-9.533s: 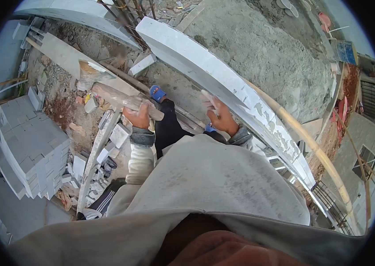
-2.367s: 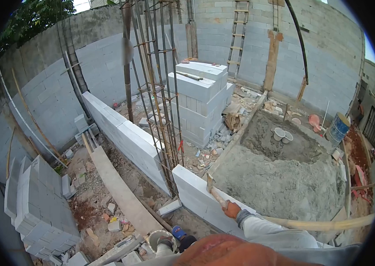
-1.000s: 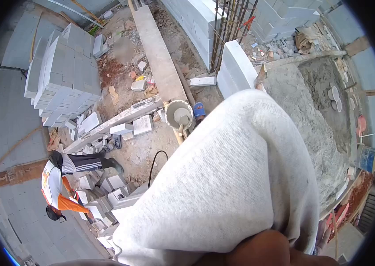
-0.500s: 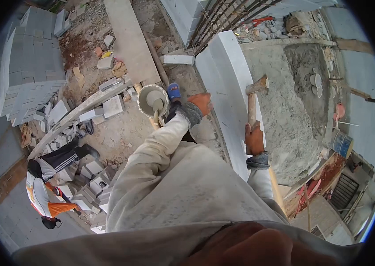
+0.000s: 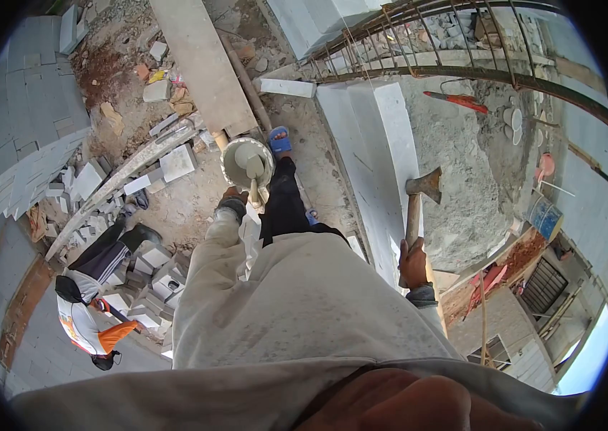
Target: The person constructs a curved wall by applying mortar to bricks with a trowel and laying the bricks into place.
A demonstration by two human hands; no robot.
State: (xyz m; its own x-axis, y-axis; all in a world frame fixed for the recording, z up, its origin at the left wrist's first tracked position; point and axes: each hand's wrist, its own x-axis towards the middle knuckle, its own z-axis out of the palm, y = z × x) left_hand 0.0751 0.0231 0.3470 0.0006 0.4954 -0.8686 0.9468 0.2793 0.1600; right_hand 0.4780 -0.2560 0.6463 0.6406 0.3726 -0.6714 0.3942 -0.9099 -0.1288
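Note:
My right hand (image 5: 411, 264) is wrapped round the wooden handle of a hatchet (image 5: 426, 185), its metal head pointing away from me. The hatchet lies over the top edge of a pale block wall (image 5: 368, 136). My left hand (image 5: 233, 195) is low at the near side of a mortar-smeared bucket (image 5: 226, 164), its fingers partly spread. Inside the bucket stands a trowel (image 5: 254, 169) in grey mortar, its handle leaning over the near rim, just right of my left hand. I cannot make out whether my fingers touch the handle.
A curved rebar cage (image 5: 455, 70) crosses the upper right, with a red-and-dark object (image 5: 457, 100) below it. A long plank (image 5: 200, 57) lies beyond the bucket. Stacked blocks (image 5: 27, 122) stand at left. Another person (image 5: 92, 302) bends over broken blocks (image 5: 153, 287).
My left hand has moved from beside the wall, left and back toward the bucket. My right hand still holds the hatchet. The view has shifted, and the rebar cage shows more.

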